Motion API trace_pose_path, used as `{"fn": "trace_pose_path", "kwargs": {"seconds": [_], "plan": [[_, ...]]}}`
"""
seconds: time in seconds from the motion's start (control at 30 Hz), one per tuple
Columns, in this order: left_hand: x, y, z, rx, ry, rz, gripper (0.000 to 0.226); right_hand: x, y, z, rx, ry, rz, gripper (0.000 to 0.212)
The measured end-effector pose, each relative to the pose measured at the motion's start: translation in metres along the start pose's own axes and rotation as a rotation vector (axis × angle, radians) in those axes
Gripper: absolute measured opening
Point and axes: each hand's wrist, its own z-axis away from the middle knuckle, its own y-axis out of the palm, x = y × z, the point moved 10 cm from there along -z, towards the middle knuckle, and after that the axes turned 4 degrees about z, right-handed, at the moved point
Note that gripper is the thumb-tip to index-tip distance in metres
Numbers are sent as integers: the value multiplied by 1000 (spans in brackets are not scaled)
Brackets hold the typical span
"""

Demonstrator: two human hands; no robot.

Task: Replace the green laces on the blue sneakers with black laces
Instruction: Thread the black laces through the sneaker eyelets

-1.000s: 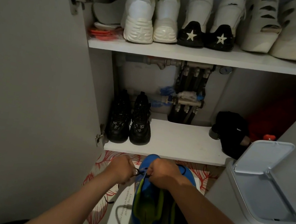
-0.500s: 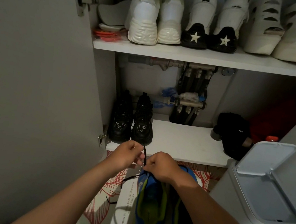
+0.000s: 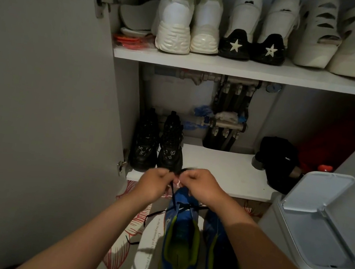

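Observation:
Two blue sneakers with green trim stand side by side on the floor mat, the left sneaker (image 3: 178, 246) and the right sneaker (image 3: 219, 262), toes pointing away from me. A black lace (image 3: 173, 200) runs up from the left sneaker's toe end. My left hand (image 3: 156, 183) and my right hand (image 3: 202, 187) are held close together just above that toe, each pinching a part of the black lace. Loose lace ends trail to the left over the mat. No green lace is visible.
An open cabinet faces me, its door (image 3: 39, 89) at left. Black boots (image 3: 158, 145) and a black bundle (image 3: 281, 164) sit on the lower shelf (image 3: 217, 171); white shoes line the upper shelf (image 3: 251, 70). A white bin with raised lid (image 3: 315, 214) stands at right.
Both hands have risen from the sneaker's toe and drawn the black lace upward; they now sit closer together, higher, in front of the lower shelf edge.

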Motion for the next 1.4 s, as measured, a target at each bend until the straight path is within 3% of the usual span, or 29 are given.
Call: {"fn": "trace_pose_path", "kwargs": {"seconds": [0.17, 0.27, 0.37, 0.53, 0.67, 0.77, 0.87, 1.03, 1.1, 1.23, 1.33, 1.4], "plan": [[-25, -25, -5, -158, 89, 386, 25, -13, 24, 1, 177, 46, 130, 24], [-26, -26, -5, -120, 69, 561, 22, -13, 33, 1, 241, 2, 185, 8], [-21, -22, -6, -73, 27, 643, 22, -11, 35, 1, 222, -25, 194, 21], [-1, -6, -8, 20, -175, 528, 26, 10, 23, 5, 144, -65, 56, 28], [10, 4, 2, 122, -214, 2, 27, 33, -4, 5, -3, -84, -191, 27], [11, 24, 9, 276, -163, -148, 17, 34, -12, 6, -38, -68, -258, 30], [4, 25, 8, 238, -84, -153, 23, 25, -10, 6, -25, -34, -286, 25], [-19, -12, -4, -83, 78, 29, 28, 2, 1, 2, 56, 72, -121, 19], [-24, -19, -4, -138, 113, 90, 26, -8, 7, -1, 86, 100, -18, 16], [-21, -10, -1, -100, 58, 152, 26, -16, 25, 0, 181, 71, 179, 17], [-12, -5, 0, -70, -61, 367, 23, -16, 38, 4, 217, 13, 347, 22], [-7, -12, -1, -99, -117, 350, 21, -18, 47, 8, 260, -3, 405, 21]]}}
